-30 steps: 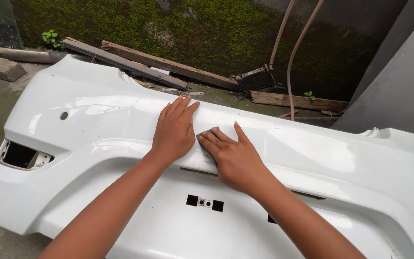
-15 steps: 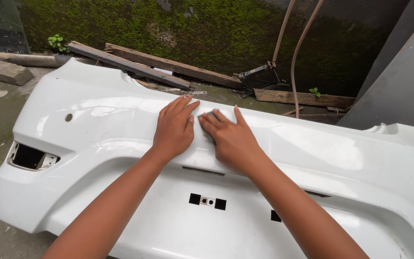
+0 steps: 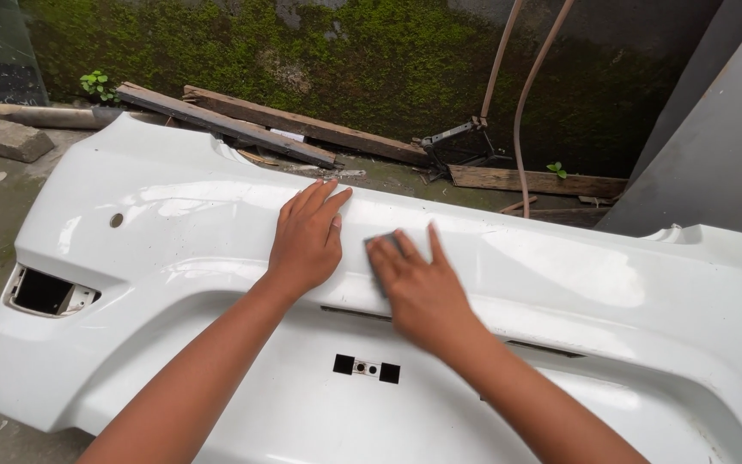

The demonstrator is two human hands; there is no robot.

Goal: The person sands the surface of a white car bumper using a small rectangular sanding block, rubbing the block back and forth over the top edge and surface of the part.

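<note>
A white car bumper (image 3: 173, 215) lies across the ground in front of me. My left hand (image 3: 307, 236) rests flat on its upper ridge, fingers spread and holding nothing. Just to its right, my right hand (image 3: 418, 288) presses a small grey abrasive sheet (image 3: 381, 243) against the bumper's surface. Most of the sheet is hidden under the fingers, and the hand is slightly blurred. The two hands are a few centimetres apart. Below them are two small square holes (image 3: 366, 369) in the bumper's lower face.
Wooden planks (image 3: 242, 129) lie behind the bumper against a mossy wall (image 3: 345, 60). Two hoses (image 3: 526, 94) hang down near a black metal device (image 3: 461, 146). A concrete block (image 3: 9, 139) sits far left, and a grey panel (image 3: 723, 146) leans at the right.
My right hand slid up beside the left hand, then back down toward me on the bumper. The left hand stayed in place.
</note>
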